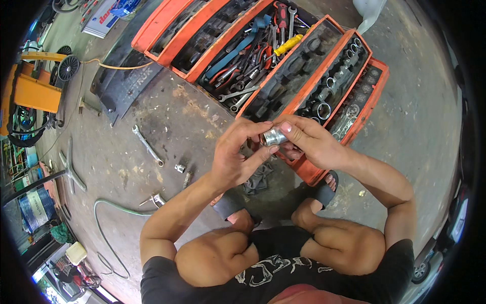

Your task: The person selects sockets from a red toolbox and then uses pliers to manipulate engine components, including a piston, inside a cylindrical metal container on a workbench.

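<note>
A shiny metal socket [273, 137] is held up between my two hands, in front of the orange toolbox. My left hand [235, 151] grips its near end between thumb and fingers. On its other side, the thumb and fingers of my right hand [313, 143] close round it. Behind my hands the orange cantilever toolbox [298, 104] stands spread open. Its middle bay is heaped with wrenches, pliers and a yellow-handled screwdriver [288, 45]. Sockets and ring-shaped pieces [324, 110] sit in the right-hand trays.
On the concrete floor to the left lie a combination wrench [147, 146], a small socket [179, 168], another small metal piece [188, 178] and an air blow gun [158, 200] with a green hose [96, 215]. A dark rag [258, 178] lies between my feet. A black mudflap [124, 86] lies beside the toolbox.
</note>
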The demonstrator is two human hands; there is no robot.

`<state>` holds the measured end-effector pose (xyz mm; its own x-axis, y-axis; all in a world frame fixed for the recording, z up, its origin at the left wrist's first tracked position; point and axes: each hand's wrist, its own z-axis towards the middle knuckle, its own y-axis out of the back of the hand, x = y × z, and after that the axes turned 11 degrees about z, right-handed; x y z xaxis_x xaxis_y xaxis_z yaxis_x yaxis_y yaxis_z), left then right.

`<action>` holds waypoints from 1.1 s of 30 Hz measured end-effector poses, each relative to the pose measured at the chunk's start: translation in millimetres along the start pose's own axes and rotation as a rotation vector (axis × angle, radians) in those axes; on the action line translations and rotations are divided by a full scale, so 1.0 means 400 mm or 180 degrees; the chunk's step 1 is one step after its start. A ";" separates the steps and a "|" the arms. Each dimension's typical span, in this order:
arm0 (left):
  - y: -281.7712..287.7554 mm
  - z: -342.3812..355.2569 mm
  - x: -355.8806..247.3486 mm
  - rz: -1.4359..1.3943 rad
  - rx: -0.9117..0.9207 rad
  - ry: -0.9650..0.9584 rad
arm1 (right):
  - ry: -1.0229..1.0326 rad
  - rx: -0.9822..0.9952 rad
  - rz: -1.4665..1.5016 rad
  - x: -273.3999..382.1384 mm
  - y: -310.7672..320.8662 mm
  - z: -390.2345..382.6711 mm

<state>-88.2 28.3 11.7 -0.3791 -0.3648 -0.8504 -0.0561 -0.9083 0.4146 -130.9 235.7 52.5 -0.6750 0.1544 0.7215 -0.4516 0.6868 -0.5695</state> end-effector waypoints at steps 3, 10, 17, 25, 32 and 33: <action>-0.012 -0.021 -0.002 -0.0765 0.0016 0.0268 | -0.0042 -0.0099 -0.0308 -0.016 -0.004 -0.003; 0.056 -0.171 0.145 -0.1014 -0.0257 0.2446 | 0.0774 0.0132 -0.2909 -0.071 0.042 -0.079; 0.317 -0.650 0.402 0.3641 -0.0074 0.3514 | 0.0677 -0.0853 -0.0939 -0.056 0.157 -0.193; 0.284 -0.638 0.437 0.2917 0.0146 0.3050 | 0.1099 -0.1289 0.0353 0.012 0.246 -0.201; 0.275 -0.577 0.443 0.2725 -0.0114 0.3215 | 0.1079 -0.1021 0.1315 0.065 0.252 -0.184; 0.273 -0.552 0.427 0.1771 -0.0393 0.3491 | 0.1031 -0.1029 0.1352 0.069 0.248 -0.172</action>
<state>44.6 -178.4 -159.8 0.6544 -0.6323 -0.4147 -0.0248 -0.5660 0.8240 -154.0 357.1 42.9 -0.5227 0.6340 0.5700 0.0511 0.6907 -0.7214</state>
